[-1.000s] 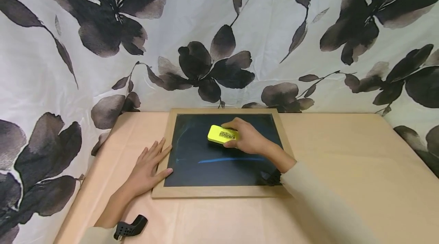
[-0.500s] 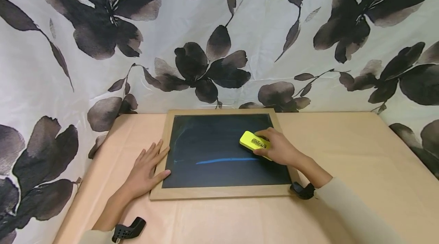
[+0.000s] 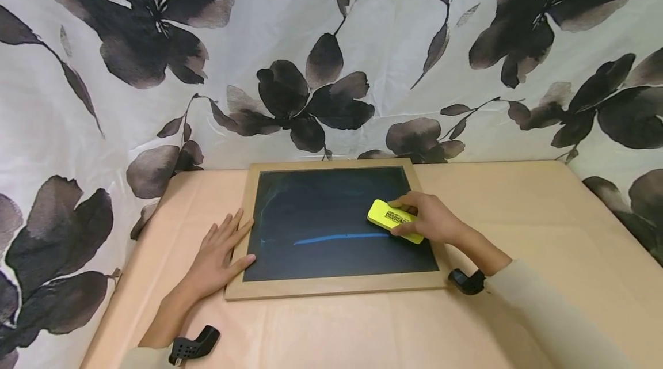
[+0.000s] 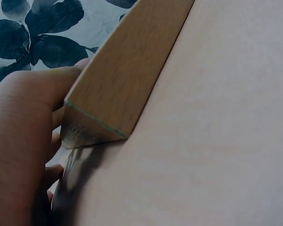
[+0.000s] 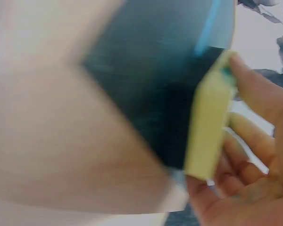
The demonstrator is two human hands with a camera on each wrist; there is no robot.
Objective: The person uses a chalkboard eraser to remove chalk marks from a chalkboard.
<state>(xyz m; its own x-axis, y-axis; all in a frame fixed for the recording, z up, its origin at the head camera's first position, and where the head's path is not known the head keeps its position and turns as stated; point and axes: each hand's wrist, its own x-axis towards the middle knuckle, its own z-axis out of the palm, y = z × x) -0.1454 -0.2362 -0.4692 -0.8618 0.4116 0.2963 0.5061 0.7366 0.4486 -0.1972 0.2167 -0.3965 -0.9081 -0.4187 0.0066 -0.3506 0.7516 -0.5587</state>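
Note:
A wood-framed chalkboard (image 3: 316, 259) lies on the table, marked by a blue chalk line (image 3: 336, 237) and faint smears at its left. My right hand (image 3: 435, 218) grips a yellow magnetic eraser (image 3: 385, 215) between thumb and fingers, over the right part of the board. In the right wrist view the eraser (image 5: 208, 122) shows its dark felt side turned to the board. At the left edge of the frame, my left hand (image 3: 214, 257) rests with fingers spread and straight. The left wrist view shows that hand (image 4: 23, 136) beside the frame's corner (image 4: 94, 125).
The table (image 3: 518, 213) has a light peach cover. Behind it hangs a white curtain (image 3: 404, 23) with dark flowers. Each wrist wears a black camera mount (image 3: 194, 346).
My right hand has carried the eraser from the board's middle to its right side, slightly lower. More of the blue line was covered by the arm earlier. My left hand has stayed put.

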